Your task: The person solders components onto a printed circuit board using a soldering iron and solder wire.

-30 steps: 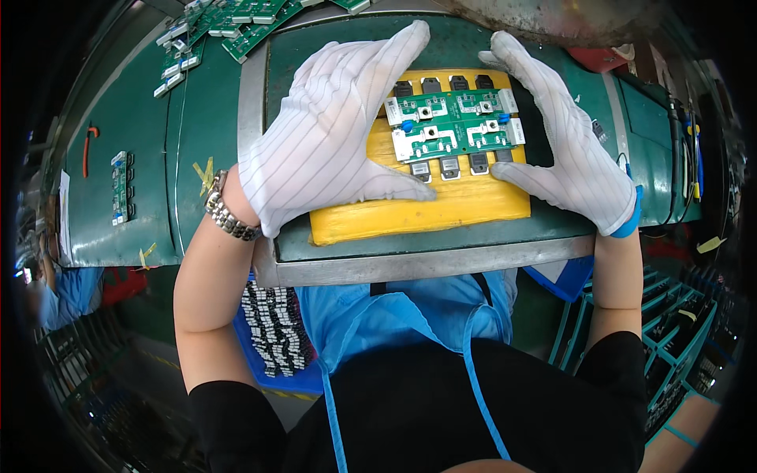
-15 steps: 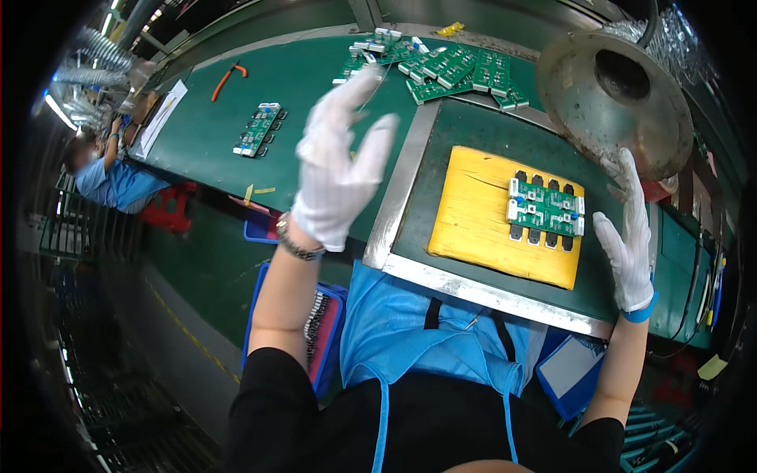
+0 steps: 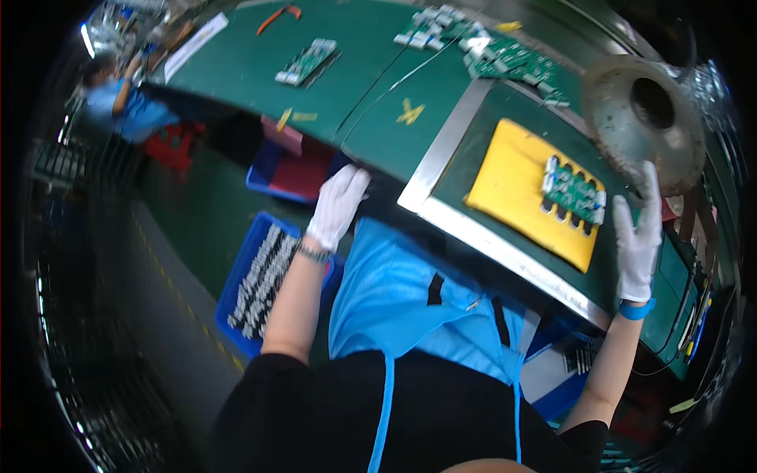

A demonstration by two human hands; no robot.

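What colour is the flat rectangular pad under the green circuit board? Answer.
The pad is yellow; head view.

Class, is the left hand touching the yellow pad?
No, the left hand is left of the yellow pad, with a clear gap between.

Left glove (image 3: pixel 339 206) and right glove (image 3: pixel 637 246) are white, the pad (image 3: pixel 511 185) yellow, the circuit board (image 3: pixel 573 191) green, the apron (image 3: pixel 406 303) blue.

Workshop interior. Green-topped workbench (image 3: pixel 363 75) at 12 o'clock; funnel-shaped metal hood (image 3: pixel 609 106) at 2. At 10, I note a red stool (image 3: pixel 175 150) and, farther off, a bright light (image 3: pixel 87 39). Dark green floor (image 3: pixel 189 217), 9 o'clock; yellow line (image 3: pixel 163 274), toward 8.
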